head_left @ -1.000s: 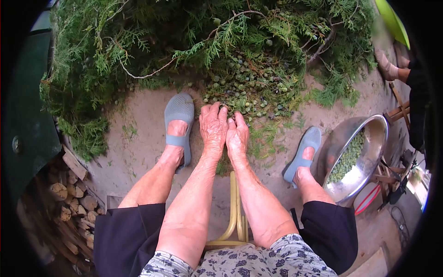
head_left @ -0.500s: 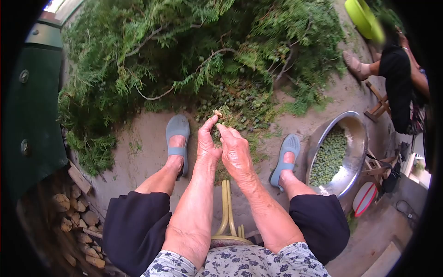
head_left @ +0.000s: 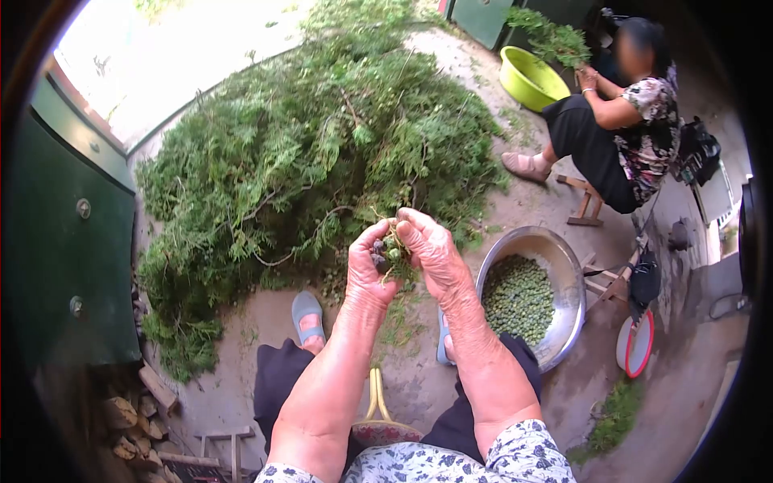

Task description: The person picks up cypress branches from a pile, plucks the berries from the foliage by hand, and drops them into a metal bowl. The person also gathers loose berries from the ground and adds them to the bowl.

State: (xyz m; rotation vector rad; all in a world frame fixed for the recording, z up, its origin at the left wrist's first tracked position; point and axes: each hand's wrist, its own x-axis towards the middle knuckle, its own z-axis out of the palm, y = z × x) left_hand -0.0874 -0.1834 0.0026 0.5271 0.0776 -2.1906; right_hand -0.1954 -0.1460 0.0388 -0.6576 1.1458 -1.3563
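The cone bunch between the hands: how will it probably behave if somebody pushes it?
The cone bunch is probably light, being small beside the left hand and right hand. Its thin sprigs look likely to bend. The roundish cones could roll if they come loose.

The head camera looks forward and down at both hands (head_left: 439, 258).

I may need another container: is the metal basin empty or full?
Neither: partly filled. Green cones lie in the metal basin, with bare metal showing.
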